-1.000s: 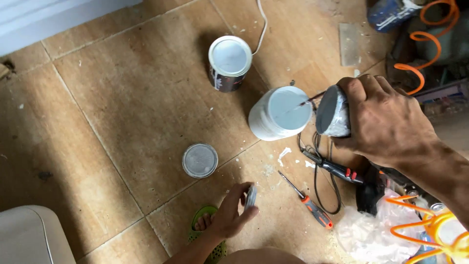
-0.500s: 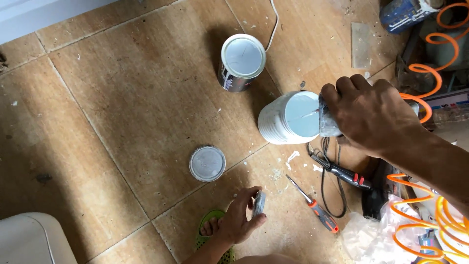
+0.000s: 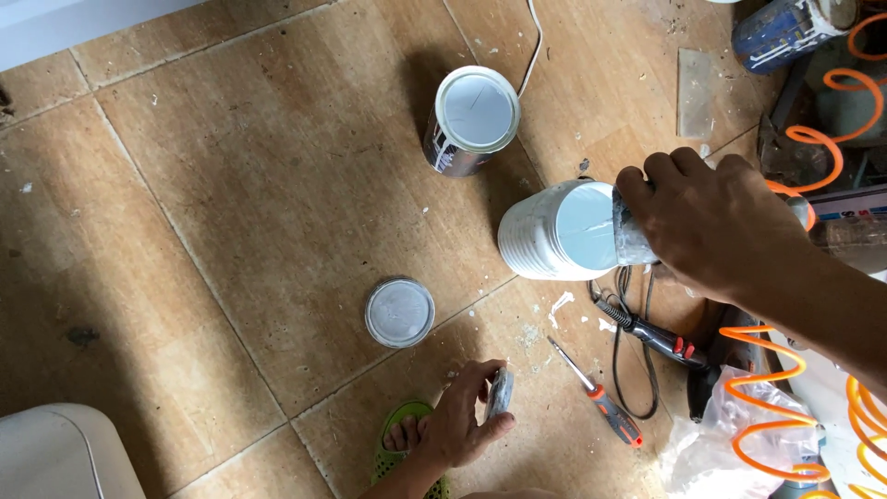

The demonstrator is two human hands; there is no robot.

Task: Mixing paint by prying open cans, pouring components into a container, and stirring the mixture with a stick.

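Since the earlier frames the right hand [image 3: 711,226] has tipped its small grey tin [image 3: 631,236] further over the white tub [image 3: 559,231], so that the tin's mouth now meets the tub's rim, and the left hand [image 3: 462,425] has shifted slightly on the floor.

Tiled floor [image 3: 231,185]: brown tiles with pale grout lines, flecked with white spatter. A light shape, kind not determinable, occupies the lower left corner.

White tub: ribbed wall, filled with pale blue-white paint, standing right of centre. The right hand is closed around the small grey tin and holds it tilted at the tub's right edge.

Metal paint can [image 3: 473,120]: upright above the tub and apart from it, open, holding the same pale paint. A dark label with light marks wraps its side; details are not legible.

Orange coiled hose [image 3: 767,407]: loops at the lower right over a clear plastic bag [image 3: 730,448]; more coils show at the upper right.

Blue drum [image 3: 785,32]: lying at the top right edge, with a pale printed label.

Round metal lid [image 3: 399,311]: flat on the floor, left of the tub, well apart.

Screwdriver [image 3: 601,397]: orange-and-black handle, lying below the tub beside a black cable.

Left hand: fingers gripping a small round lid [image 3: 500,393] on edge, just beside a green sandal [image 3: 407,444].
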